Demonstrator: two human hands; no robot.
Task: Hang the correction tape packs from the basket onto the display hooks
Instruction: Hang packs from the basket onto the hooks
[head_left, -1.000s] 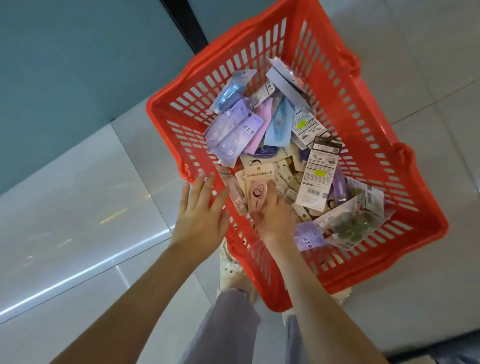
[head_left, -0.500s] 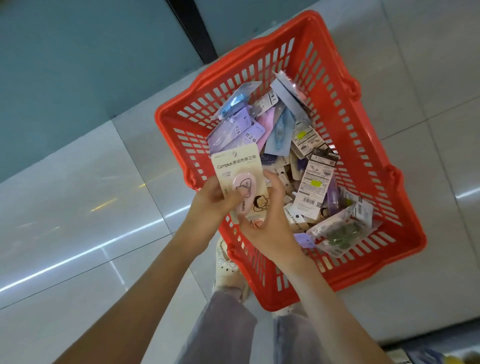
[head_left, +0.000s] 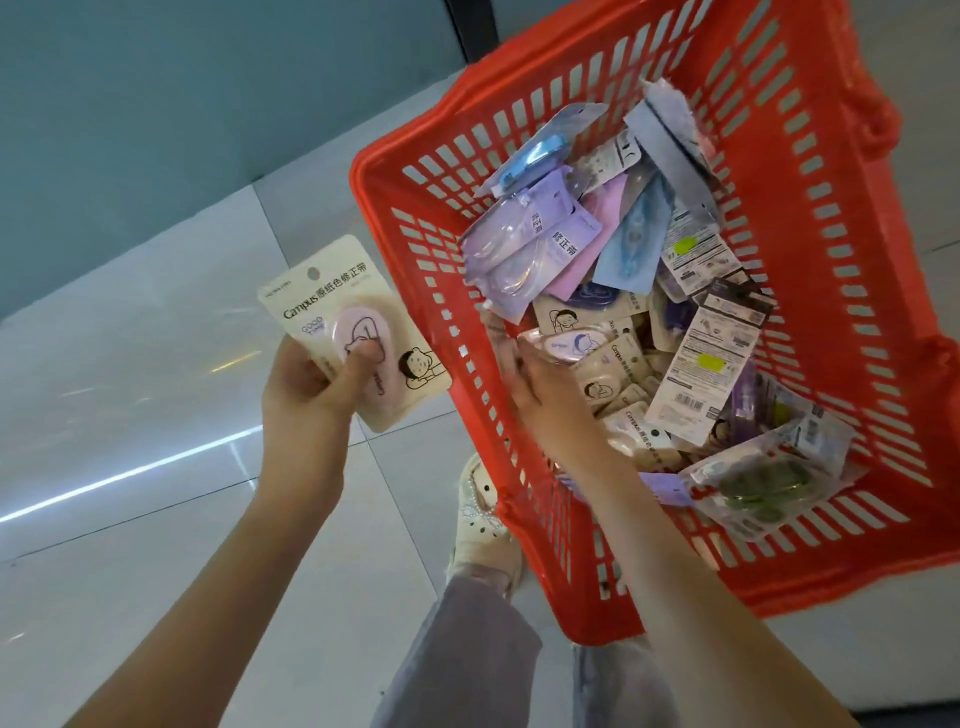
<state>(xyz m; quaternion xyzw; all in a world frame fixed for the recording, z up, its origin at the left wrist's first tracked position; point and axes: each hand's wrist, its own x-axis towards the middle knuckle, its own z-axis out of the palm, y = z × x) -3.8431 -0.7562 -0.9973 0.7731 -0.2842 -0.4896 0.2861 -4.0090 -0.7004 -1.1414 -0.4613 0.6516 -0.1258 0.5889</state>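
The left hand (head_left: 311, 387) pinches a cream correction tape pack (head_left: 332, 296) out over the floor tiles (head_left: 130, 364), its thumb pressed on the pink blister. To its right, the right hand (head_left: 545, 389) is inside the red basket (head_left: 841, 291). Its fingers lie against a second cream pack (head_left: 571, 345) atop the heap of packs (head_left: 623, 249), but blur hides whether they grip it.

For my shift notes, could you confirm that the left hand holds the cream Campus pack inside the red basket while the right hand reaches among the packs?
Not quite: in the head view the left hand holds the cream Campus pack outside the red basket, over the floor; the right hand does reach among the packs.
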